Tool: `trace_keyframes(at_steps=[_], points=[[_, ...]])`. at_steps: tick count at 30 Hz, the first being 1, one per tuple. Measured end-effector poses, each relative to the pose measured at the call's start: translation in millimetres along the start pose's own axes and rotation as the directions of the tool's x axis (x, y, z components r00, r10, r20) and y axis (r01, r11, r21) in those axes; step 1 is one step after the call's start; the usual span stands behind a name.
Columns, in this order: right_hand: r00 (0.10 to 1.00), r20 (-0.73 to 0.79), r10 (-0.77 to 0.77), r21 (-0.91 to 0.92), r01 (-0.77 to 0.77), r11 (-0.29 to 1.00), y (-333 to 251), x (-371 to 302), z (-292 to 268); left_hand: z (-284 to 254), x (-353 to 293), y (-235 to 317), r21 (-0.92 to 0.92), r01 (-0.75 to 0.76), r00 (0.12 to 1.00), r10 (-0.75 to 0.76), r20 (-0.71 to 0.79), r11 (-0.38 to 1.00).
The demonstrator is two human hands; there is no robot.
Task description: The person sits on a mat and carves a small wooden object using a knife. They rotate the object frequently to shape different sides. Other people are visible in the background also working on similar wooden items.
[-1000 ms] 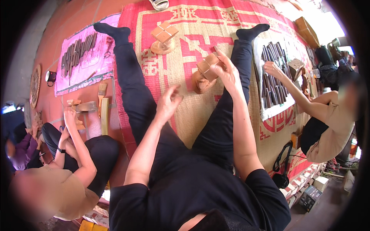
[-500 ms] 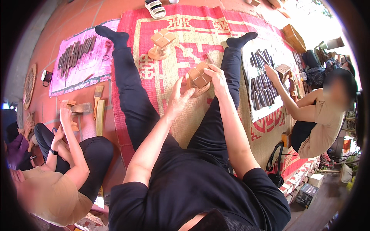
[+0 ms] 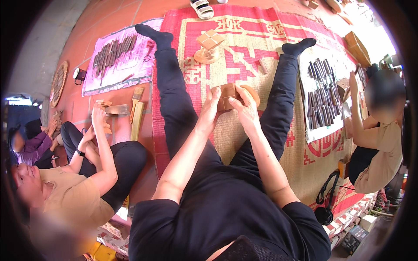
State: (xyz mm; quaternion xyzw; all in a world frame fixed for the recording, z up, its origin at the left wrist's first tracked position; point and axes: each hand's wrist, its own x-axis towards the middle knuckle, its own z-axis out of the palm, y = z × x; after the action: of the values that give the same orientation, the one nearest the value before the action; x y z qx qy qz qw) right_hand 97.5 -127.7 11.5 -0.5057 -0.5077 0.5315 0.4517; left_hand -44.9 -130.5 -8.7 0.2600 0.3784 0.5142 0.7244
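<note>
Between my two hands is a wooden carving block (image 3: 227, 96) with pale crossed lines on its square face and a rounded part at its right. My left hand (image 3: 209, 108) is closed along its left side, thumb on the near edge. Around the right side wraps my right hand (image 3: 246, 109), its thumb pressed on the lined face. Some of the fingers are hidden behind the wood. A similar wooden carving (image 3: 210, 39) with a lined square top and a round base stands farther off on the mat, apart from my hands. To its right lies a small block (image 3: 262, 66).
My legs stretch over the red and straw-coloured woven mat (image 3: 244, 152). Chisels (image 3: 324, 93) lie on a white cloth at right, more tools (image 3: 114, 54) on a pink cloth at left. A brush (image 3: 136, 102) lies on the tiles. A co-worker (image 3: 82, 182) sits at left, another (image 3: 383, 130) at right.
The carving block has been turned in my hands, its rounded part now to the right. My right hand has shifted from the far corner to the side. The right co-worker's arm has left the chisels.
</note>
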Motion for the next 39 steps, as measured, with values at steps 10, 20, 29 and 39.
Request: trace_keyframes(at_steps=[10,20,29,39], points=[[0.996,0.038,0.085,0.403,-0.093,0.91,-5,-20,14,-3,28,31,0.539,-0.142,0.975,0.213,-0.071,0.83],[0.988,0.148,-0.048,0.323,-0.002,0.946,23,-28,58,-9,3,39,0.892,-0.175,0.923,0.385,0.002,0.416],[1.0,-0.025,-0.006,0.097,0.009,0.995,42,-31,30,-32,30,51,0.871,-0.255,0.916,0.395,0.077,0.421],[0.892,0.061,0.447,0.455,-0.424,0.783,117,16,-17,-19,27,51,0.896,-0.409,0.858,0.409,0.312,0.174]])
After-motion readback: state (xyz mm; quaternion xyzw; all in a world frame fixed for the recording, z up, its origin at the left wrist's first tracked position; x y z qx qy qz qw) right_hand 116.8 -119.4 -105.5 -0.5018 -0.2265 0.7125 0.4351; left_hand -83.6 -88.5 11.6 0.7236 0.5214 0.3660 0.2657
